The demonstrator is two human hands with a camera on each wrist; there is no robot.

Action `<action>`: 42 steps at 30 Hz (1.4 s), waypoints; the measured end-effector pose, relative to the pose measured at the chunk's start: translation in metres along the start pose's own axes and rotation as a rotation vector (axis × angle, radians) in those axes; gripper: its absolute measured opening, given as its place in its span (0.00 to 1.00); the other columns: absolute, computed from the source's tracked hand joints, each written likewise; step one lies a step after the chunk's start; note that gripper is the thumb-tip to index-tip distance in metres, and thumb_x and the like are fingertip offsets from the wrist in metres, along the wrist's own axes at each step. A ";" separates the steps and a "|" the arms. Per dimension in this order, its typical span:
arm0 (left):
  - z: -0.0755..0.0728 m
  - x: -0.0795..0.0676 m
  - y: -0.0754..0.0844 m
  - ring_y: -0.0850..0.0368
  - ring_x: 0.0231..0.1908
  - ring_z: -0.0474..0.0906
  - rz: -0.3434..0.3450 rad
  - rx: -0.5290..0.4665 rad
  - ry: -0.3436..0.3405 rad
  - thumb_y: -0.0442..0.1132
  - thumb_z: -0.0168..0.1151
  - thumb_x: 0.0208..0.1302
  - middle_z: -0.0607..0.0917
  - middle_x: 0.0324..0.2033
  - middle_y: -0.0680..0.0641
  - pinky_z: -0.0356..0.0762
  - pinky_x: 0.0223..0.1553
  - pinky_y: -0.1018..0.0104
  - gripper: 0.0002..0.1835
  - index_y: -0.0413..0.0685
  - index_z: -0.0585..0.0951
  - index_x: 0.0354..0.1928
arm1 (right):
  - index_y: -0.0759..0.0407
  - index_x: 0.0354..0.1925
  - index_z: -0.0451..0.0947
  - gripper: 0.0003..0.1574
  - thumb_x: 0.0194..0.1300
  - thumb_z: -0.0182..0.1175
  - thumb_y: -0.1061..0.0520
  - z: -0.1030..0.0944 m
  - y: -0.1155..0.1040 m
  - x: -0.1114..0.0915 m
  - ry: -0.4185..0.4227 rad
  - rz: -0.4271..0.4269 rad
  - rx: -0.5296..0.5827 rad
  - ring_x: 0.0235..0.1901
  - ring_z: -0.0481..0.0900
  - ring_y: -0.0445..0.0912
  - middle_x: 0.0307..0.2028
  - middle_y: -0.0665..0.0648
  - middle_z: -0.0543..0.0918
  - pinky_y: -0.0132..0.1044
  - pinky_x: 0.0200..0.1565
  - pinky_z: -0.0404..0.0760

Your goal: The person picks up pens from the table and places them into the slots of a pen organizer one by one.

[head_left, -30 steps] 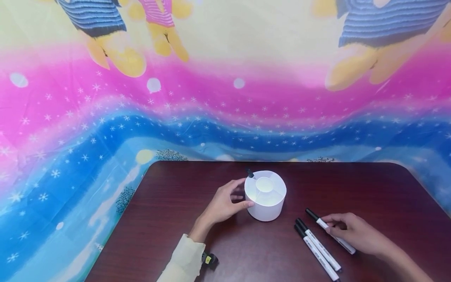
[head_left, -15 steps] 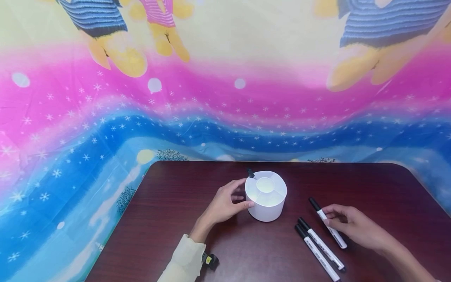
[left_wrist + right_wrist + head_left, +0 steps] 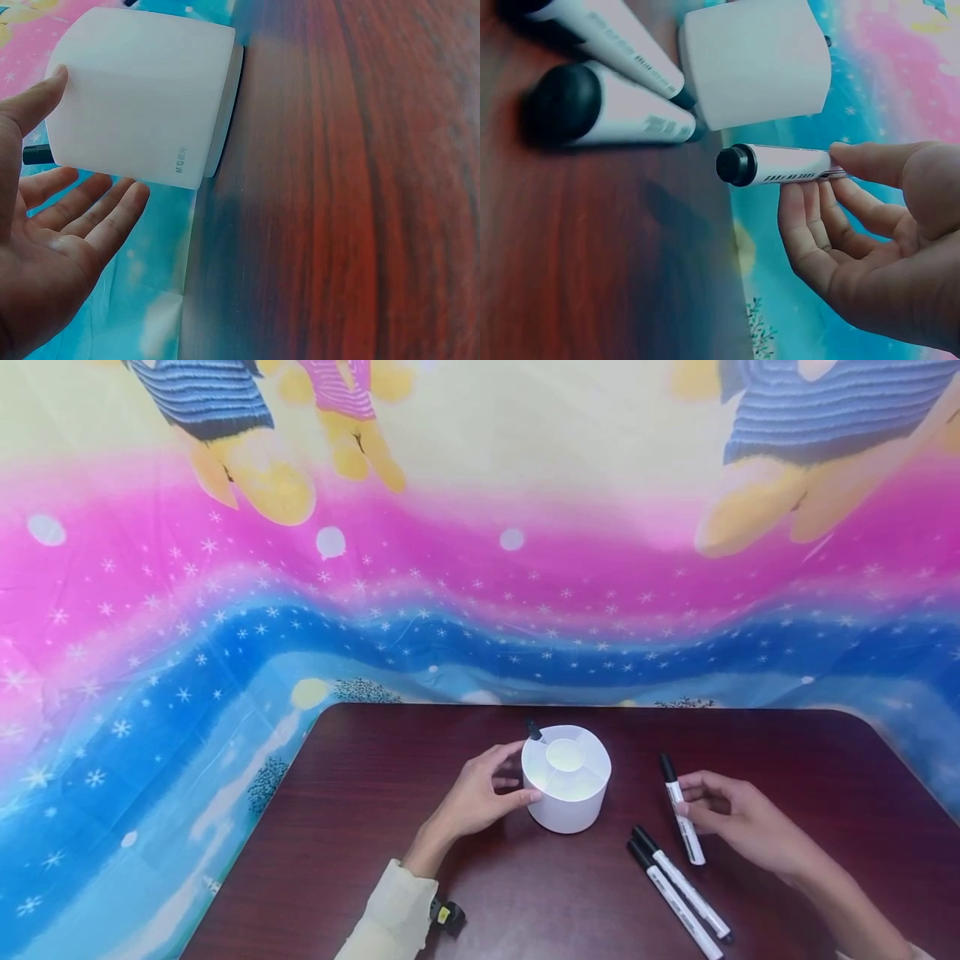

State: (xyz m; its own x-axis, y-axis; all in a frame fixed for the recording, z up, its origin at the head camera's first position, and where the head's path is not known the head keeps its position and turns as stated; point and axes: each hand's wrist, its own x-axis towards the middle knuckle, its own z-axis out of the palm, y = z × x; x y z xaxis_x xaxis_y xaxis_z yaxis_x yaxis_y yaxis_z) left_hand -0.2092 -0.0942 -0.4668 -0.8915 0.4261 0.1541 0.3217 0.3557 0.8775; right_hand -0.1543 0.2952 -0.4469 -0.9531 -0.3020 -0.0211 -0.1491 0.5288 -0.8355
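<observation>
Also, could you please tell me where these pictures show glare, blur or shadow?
Head: pale glare on the tabletop, inside of the white container looks nearly washed out; right wrist: two lying markers blurred, the held marker sharper, a soft dark shadow on the tabletop; left wrist: container's small print only partly legible.

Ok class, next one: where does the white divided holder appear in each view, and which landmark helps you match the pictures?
Head: the white divided holder is slightly right of centre, in the lower half, beside the left hand.
Left wrist: upper left, seemingly tipped sideways by the camera angle.
Right wrist: top, slightly right of centre, above the marker in the right hand.
Shared landmark: the dark reddish table.
</observation>
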 end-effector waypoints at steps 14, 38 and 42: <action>0.001 -0.001 -0.001 0.46 0.61 0.86 0.002 0.001 0.001 0.48 0.80 0.65 0.83 0.64 0.48 0.87 0.64 0.47 0.42 0.57 0.72 0.79 | 0.70 0.65 0.75 0.23 0.80 0.62 0.58 0.007 -0.024 0.017 0.173 -0.115 0.119 0.46 0.88 0.34 0.48 0.52 0.87 0.34 0.47 0.93; 0.000 -0.001 -0.002 0.48 0.61 0.86 0.010 0.012 0.007 0.49 0.80 0.65 0.83 0.64 0.48 0.88 0.63 0.51 0.43 0.56 0.72 0.79 | 0.70 0.58 0.75 0.16 0.77 0.64 0.63 0.011 -0.058 0.043 0.221 -0.184 0.344 0.44 0.90 0.38 0.45 0.48 0.86 0.31 0.48 0.92; 0.000 0.000 -0.002 0.48 0.61 0.86 0.009 0.011 0.006 0.49 0.80 0.65 0.83 0.64 0.48 0.87 0.63 0.50 0.43 0.57 0.72 0.79 | 0.69 0.59 0.74 0.18 0.78 0.64 0.61 0.011 -0.064 0.047 0.227 -0.172 0.322 0.45 0.90 0.37 0.46 0.49 0.85 0.32 0.50 0.92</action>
State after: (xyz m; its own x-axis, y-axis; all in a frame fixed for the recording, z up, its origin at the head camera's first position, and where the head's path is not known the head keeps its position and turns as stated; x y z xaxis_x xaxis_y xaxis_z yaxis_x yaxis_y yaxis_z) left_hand -0.2095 -0.0948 -0.4690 -0.8906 0.4238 0.1647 0.3330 0.3613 0.8710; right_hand -0.1870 0.2379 -0.4005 -0.9606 -0.1631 0.2251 -0.2557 0.2008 -0.9457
